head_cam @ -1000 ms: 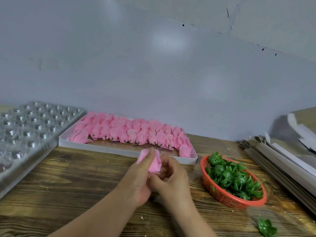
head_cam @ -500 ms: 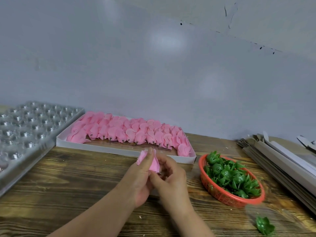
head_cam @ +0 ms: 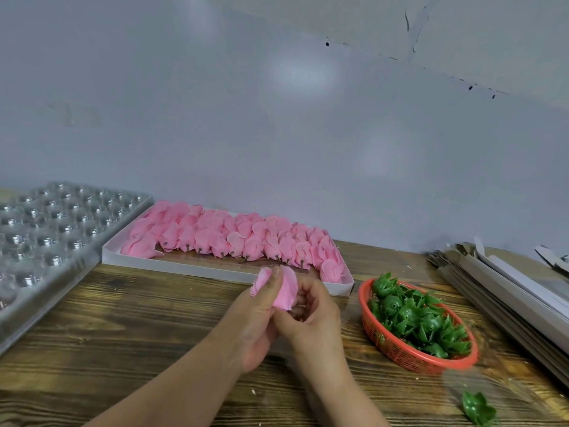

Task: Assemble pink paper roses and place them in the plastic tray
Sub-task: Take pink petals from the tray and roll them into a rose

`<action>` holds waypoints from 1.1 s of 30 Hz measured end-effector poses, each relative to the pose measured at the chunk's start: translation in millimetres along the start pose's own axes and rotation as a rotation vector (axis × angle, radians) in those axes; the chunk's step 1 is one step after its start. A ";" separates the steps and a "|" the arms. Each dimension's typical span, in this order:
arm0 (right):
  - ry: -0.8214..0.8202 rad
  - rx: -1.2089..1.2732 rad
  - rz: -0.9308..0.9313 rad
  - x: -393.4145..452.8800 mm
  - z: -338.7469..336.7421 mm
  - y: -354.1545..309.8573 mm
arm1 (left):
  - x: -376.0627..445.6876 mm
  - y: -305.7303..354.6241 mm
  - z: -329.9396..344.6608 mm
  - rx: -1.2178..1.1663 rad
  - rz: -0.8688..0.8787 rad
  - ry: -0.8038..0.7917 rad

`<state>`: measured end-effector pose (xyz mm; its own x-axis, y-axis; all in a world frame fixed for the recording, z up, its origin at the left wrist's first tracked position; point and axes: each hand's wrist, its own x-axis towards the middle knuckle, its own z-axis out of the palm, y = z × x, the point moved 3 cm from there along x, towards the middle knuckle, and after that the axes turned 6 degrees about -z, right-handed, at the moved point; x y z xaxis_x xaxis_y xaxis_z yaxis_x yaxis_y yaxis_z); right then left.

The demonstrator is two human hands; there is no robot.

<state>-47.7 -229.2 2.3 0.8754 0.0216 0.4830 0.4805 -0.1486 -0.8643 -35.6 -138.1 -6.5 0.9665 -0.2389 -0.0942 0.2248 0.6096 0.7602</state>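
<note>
A: Head camera: where is the rose?
B: Both hands hold it above the wooden table (head_cam: 123,318). The left hand (head_cam: 252,322) pinches the pink paper rose (head_cam: 284,292); the right hand (head_cam: 314,322) curls round its base. The plastic tray (head_cam: 46,229) sits far left.

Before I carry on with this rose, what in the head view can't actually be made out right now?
- Base of the pink rose: hidden behind the left hand and right hand, so whether a green calyx is fitted can't be told.
- Clear plastic tray: cut off by the left edge; glare blurs its cells, contents unreadable.
- Flat card stack: cut off by the right edge.
- Loose green calyx: blurred near the bottom edge.
</note>
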 end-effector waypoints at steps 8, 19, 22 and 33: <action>-0.057 0.060 -0.018 -0.7 -1.2 -9.4 | -0.6 0.2 -3.8 0.067 0.014 -0.079; -0.136 0.235 0.061 2.7 -2.9 -4.7 | 2.2 -10.7 -2.9 -0.004 -0.079 -0.224; -0.131 0.208 0.046 4.7 -3.3 -5.0 | 3.0 -8.6 -4.7 -0.050 -0.077 -0.161; 0.028 -0.392 -0.257 -4.8 4.6 -0.2 | 4.3 -7.9 -5.0 -0.200 -0.044 0.039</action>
<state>-51.8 -224.7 -0.4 0.7262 0.0805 0.6827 0.6204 -0.5045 -0.6005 -32.7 -140.1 -16.1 0.9583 -0.2418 -0.1524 0.2836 0.7382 0.6121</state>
